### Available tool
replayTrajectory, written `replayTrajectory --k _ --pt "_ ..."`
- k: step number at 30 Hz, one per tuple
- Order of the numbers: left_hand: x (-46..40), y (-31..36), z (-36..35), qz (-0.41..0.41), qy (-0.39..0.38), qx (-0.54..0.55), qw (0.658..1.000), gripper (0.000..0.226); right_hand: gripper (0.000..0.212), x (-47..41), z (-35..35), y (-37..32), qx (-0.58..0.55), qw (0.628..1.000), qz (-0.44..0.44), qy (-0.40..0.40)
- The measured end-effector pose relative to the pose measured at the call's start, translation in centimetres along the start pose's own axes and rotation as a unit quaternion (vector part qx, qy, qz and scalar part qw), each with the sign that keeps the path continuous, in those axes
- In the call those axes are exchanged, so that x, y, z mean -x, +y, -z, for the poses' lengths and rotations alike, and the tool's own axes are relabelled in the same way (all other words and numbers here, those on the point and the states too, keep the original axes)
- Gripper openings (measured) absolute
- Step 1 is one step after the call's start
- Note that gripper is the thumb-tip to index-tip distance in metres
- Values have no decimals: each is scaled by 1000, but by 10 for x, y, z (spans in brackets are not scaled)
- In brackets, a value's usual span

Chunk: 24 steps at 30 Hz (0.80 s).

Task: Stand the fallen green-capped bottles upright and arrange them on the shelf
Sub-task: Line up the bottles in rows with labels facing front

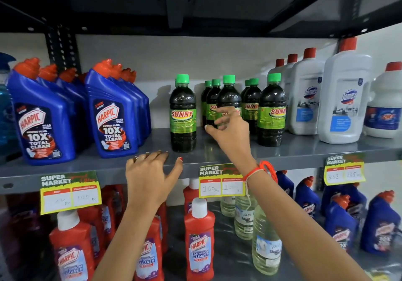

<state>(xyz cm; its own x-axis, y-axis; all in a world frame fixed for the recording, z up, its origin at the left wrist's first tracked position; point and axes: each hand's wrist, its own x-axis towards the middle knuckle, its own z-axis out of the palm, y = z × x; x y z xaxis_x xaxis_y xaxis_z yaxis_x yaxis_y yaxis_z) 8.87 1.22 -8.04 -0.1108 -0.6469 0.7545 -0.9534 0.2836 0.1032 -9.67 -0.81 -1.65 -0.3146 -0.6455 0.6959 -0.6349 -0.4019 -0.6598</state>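
Several green-capped dark bottles with green SUNNY labels stand upright on the grey shelf (282, 152). One bottle (183, 115) stands alone at the left front. A middle bottle (228, 93) heads a row, and another (272, 111) stands at the right front. My right hand (228, 128) reaches in front of the middle bottle, fingers curled and apart, just off or barely touching its label. My left hand (150, 172) rests on the shelf's front edge, fingers spread, holding nothing. No green-capped bottle lies on its side in view.
Blue Harpic bottles (43, 119) crowd the shelf's left; white Domex bottles (343, 93) fill the right. Yellow price tags (220, 180) hang from the shelf edge. Below stand red Harpic cleaners (199, 241) and clear bottles (266, 246). Another shelf closes overhead.
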Motion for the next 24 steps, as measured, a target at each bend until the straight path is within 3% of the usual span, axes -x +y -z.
replayTrajectory --k 3,6,10,13,17,20,24 --pt "0 0 1 4 3 22 1000 62 43 -1 16 19 30 998 -23 47" --pt "5 10 4 2 33 62 998 58 60 -6 25 36 51 997 -43 44" --pt "8 45 0 -58 38 92 993 51 94 -22 29 44 52 994 -86 -46" --pt "5 65 -11 -87 9 71 994 53 112 -33 30 49 -14 983 -135 -124" --pt "1 70 -21 -93 -13 24 995 56 102 -36 32 58 -101 963 -162 -187" --pt "1 71 -21 -89 -8 28 996 54 90 -40 31 60 -79 967 -148 -190" --pt "1 72 -23 -89 -3 33 996 52 93 -42 26 56 -29 974 -130 -184"
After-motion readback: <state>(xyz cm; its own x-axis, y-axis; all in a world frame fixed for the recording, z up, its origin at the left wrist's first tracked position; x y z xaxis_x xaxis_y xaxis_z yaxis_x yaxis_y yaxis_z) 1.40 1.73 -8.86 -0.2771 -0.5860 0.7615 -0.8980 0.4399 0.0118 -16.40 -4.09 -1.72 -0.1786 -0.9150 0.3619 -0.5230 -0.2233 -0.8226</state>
